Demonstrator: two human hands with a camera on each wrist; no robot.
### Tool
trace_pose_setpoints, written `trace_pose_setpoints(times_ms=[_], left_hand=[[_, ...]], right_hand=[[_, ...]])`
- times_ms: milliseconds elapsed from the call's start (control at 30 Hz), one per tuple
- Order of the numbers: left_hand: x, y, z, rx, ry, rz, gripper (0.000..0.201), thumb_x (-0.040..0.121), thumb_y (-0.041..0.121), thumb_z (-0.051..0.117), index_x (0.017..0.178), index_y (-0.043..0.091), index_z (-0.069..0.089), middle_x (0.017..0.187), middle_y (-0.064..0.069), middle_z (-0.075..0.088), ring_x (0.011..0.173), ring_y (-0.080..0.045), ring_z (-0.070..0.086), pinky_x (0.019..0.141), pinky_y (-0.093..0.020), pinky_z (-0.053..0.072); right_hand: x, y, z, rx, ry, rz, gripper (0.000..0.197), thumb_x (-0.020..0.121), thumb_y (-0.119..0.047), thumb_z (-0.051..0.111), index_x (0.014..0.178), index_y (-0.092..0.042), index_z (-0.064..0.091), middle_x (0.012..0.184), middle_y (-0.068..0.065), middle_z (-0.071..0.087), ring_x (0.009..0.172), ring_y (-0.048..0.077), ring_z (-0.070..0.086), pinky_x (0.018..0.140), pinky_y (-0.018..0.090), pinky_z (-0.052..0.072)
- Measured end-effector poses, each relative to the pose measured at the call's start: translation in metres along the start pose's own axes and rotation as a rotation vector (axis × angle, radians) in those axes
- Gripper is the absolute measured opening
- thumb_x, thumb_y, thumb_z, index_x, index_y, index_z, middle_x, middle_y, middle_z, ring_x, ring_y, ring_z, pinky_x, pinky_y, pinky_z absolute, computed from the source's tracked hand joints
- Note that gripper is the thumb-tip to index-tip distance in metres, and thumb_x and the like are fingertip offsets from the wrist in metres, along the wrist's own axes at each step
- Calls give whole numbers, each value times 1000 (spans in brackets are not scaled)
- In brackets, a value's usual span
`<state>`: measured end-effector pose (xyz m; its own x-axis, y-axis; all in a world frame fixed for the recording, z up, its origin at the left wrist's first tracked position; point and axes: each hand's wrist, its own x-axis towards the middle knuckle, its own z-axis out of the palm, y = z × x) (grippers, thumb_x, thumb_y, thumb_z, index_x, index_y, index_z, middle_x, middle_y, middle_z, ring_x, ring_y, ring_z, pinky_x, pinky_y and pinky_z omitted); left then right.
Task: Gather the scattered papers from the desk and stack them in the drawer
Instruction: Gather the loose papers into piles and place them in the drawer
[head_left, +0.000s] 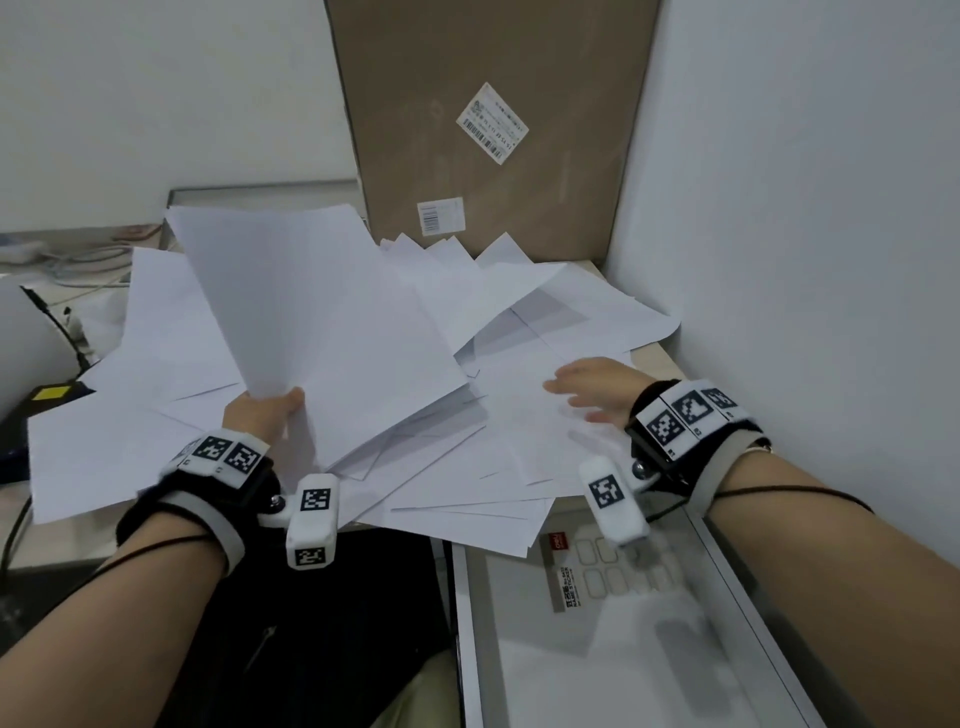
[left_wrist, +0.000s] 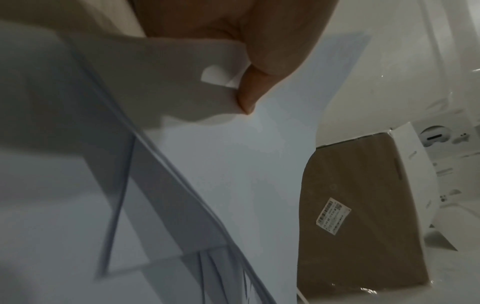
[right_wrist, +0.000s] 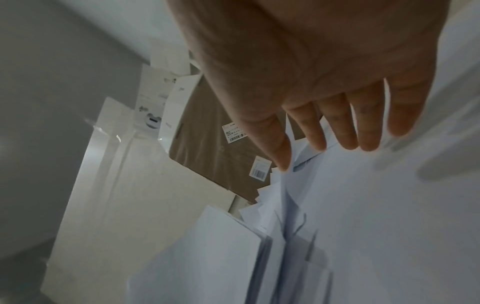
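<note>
Several white sheets of paper (head_left: 519, 415) lie scattered over the desk (head_left: 660, 358). My left hand (head_left: 265, 410) pinches a small sheaf of sheets (head_left: 311, 312) by its near corner and holds it tilted up above the pile; the left wrist view shows the thumb (left_wrist: 259, 88) pressed on that sheaf (left_wrist: 233, 164). My right hand (head_left: 592, 389) hovers flat just above the loose sheets at the right, with straight, spread fingers (right_wrist: 348, 127) over the papers (right_wrist: 389, 205). The open drawer (head_left: 467, 623) lies below the desk's front edge at lower right, with a sticker sheet inside.
A tall brown cardboard panel (head_left: 493, 130) with white labels leans against the wall behind the papers. A white wall (head_left: 805, 208) bounds the desk on the right. Cables and a black device (head_left: 47, 400) sit at the left edge. My dark-clothed lap (head_left: 311, 623) is left of the drawer.
</note>
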<state>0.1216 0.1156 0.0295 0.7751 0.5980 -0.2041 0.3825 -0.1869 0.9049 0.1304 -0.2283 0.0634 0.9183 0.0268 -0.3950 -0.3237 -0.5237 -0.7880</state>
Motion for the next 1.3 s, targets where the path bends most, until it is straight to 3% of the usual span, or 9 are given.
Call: trace_pose_setpoints(times_ms=[233, 433, 633, 733, 800, 900, 1000, 1067, 1300], left_hand=[[27, -5, -21, 0, 47, -30, 50, 89, 20, 63, 130, -5, 50, 132, -22, 55, 118, -37, 54, 97, -39, 42], [63, -28, -37, -101, 23, -114, 46, 82, 20, 72, 120, 0, 56, 122, -27, 59, 107, -42, 59, 96, -58, 46], [73, -48, -46, -289, -64, -190, 38, 85, 15, 68, 119, 3, 56, 97, -18, 62, 100, -37, 58, 94, -60, 43], [77, -51, -53, -366, -70, -185, 44, 82, 18, 70, 122, 5, 57, 114, -22, 62, 106, -42, 59, 94, -64, 42], [80, -51, -60, -421, -36, -179, 48, 80, 21, 72, 124, 8, 56, 119, -18, 62, 109, -42, 59, 95, -63, 43], [79, -49, -72, -472, 15, -169, 57, 77, 25, 74, 129, 15, 54, 122, -12, 63, 112, -39, 57, 96, -61, 43], [75, -46, -84, -494, 64, -142, 54, 82, 22, 71, 132, 15, 51, 125, -8, 61, 112, -34, 57, 97, -59, 43], [72, -50, -93, -558, 87, -125, 53, 86, 19, 67, 135, 14, 48, 126, -5, 60, 114, -30, 56, 100, -56, 42], [82, -80, -131, -714, 59, -193, 61, 66, 33, 80, 123, 32, 59, 122, 4, 65, 113, -30, 59, 90, -64, 42]], right_hand=[[56, -45, 40, 415, 44, 67, 38, 81, -35, 72, 102, -11, 53, 100, 6, 56, 81, 15, 62, 67, 27, 49], [105, -79, 73, 247, 126, 45, 51, 71, -55, 73, 84, -7, 60, 68, 6, 60, 64, 23, 58, 65, 31, 48], [129, -88, 88, -67, 142, -46, 8, 82, -14, 61, 76, -8, 58, 83, 12, 61, 75, 28, 54, 68, 25, 48], [121, -106, 85, -21, 307, -188, 12, 90, -6, 49, 97, -5, 58, 85, 10, 54, 86, 25, 50, 66, 24, 36], [113, -120, 77, 101, 462, -282, 24, 93, -4, 43, 71, -14, 39, 73, 0, 39, 85, 18, 41, 69, 22, 29], [87, -138, 62, -3, 562, -522, 42, 95, -1, 39, 61, -21, 26, 64, -7, 30, 72, 18, 38, 67, 19, 24], [63, -147, 60, -78, 470, -667, 30, 98, -2, 38, 93, -8, 67, 101, 10, 66, 103, 25, 54, 82, 17, 33], [59, -145, 68, -166, 361, -672, 39, 98, 1, 35, 121, -12, 65, 136, 8, 55, 128, 23, 47, 104, 20, 31], [65, -112, 112, -573, 22, -420, 47, 96, 0, 32, 135, -18, 53, 149, 6, 41, 138, 26, 36, 113, 31, 28]])
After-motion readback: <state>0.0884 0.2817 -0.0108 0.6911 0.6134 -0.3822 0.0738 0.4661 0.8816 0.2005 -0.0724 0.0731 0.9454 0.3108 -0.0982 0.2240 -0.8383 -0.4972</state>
